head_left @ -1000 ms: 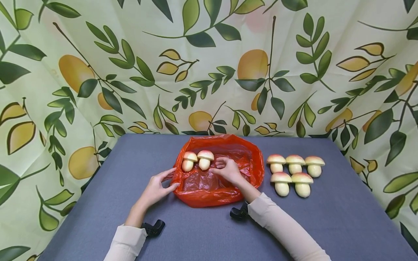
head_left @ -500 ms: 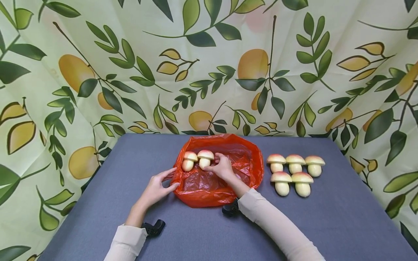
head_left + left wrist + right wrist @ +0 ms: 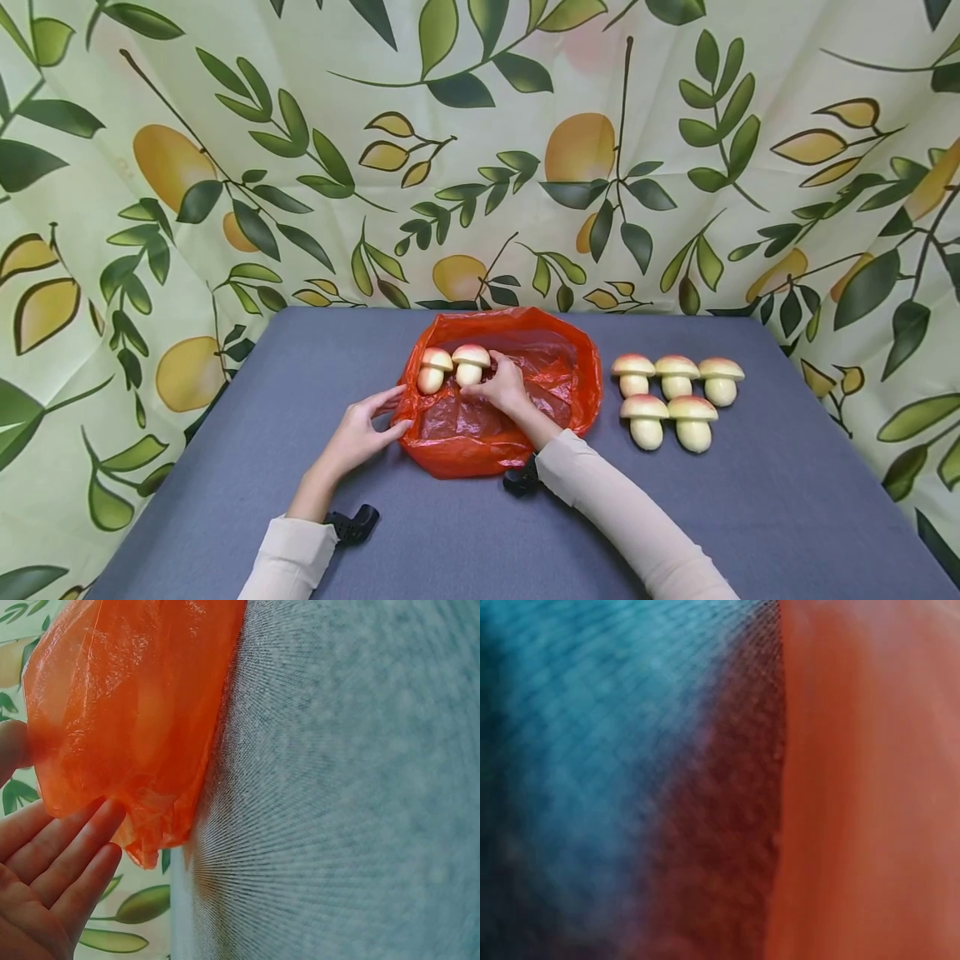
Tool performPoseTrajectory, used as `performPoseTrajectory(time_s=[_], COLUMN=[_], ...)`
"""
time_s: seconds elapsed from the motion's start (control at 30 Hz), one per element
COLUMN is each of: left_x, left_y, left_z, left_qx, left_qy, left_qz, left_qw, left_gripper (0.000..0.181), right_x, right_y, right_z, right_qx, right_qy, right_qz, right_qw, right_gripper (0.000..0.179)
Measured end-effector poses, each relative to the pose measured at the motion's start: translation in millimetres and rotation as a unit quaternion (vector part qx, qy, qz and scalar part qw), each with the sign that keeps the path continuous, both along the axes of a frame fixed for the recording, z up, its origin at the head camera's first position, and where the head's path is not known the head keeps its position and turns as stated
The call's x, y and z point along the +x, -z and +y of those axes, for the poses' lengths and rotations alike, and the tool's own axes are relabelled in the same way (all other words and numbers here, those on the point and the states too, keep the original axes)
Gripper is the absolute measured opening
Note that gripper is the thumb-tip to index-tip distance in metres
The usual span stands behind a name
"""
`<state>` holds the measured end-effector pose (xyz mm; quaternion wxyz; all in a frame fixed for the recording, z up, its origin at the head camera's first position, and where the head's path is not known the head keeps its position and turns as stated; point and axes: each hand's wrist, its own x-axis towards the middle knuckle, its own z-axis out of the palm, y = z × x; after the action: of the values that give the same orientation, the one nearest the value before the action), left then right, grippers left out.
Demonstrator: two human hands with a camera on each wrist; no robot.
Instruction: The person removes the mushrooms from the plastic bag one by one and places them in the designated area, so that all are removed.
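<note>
Two mushrooms upright, caps up, stems vertical, inside orange bag near table back edge, at centre. Right hand fingers curled round the right-hand one. Left hand fingers straight, touching bag's left rim. Five more mushrooms toward right edge.

The near half of the bench is bare cloth on both sides of the forearms, and a wide lane also runs between the orange bag and the cluster of five mushrooms to its right. Inside the bag, two mushrooms stand against the far-left wall with the right hand touching them, so only the right half is free. Leaf-print curtains wall in the back and both sides.
</note>
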<state>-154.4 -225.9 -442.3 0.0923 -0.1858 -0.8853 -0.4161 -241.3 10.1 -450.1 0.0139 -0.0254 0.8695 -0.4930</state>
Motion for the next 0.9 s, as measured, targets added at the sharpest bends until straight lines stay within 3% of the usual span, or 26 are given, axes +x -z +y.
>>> performPoseTrajectory(time_s=[0.27, 0.5, 0.9], left_x=[0.0, 0.1, -0.5], left_y=[-0.9, -0.4, 0.6], left_z=[-0.3, 0.1, -0.1], left_qx=[-0.004, 0.0, 0.004], left_qy=[-0.002, -0.003, -0.003], left_qz=[-0.004, -0.005, -0.007], left_qw=[1.0, 1.0, 1.0], left_gripper=[0.052, 0.052, 0.052], right_x=[1.2, 0.8, 1.0], right_y=[-1.2, 0.8, -2.0], right_z=[-2.2, -1.6, 0.8], right_qx=[0.005, 0.008, -0.005], right_qy=[0.006, 0.011, 0.006], right_qz=[-0.003, 0.018, 0.01], right_qw=[1.0, 0.9997, 0.9999], right_gripper=[0.088, 0.078, 0.072])
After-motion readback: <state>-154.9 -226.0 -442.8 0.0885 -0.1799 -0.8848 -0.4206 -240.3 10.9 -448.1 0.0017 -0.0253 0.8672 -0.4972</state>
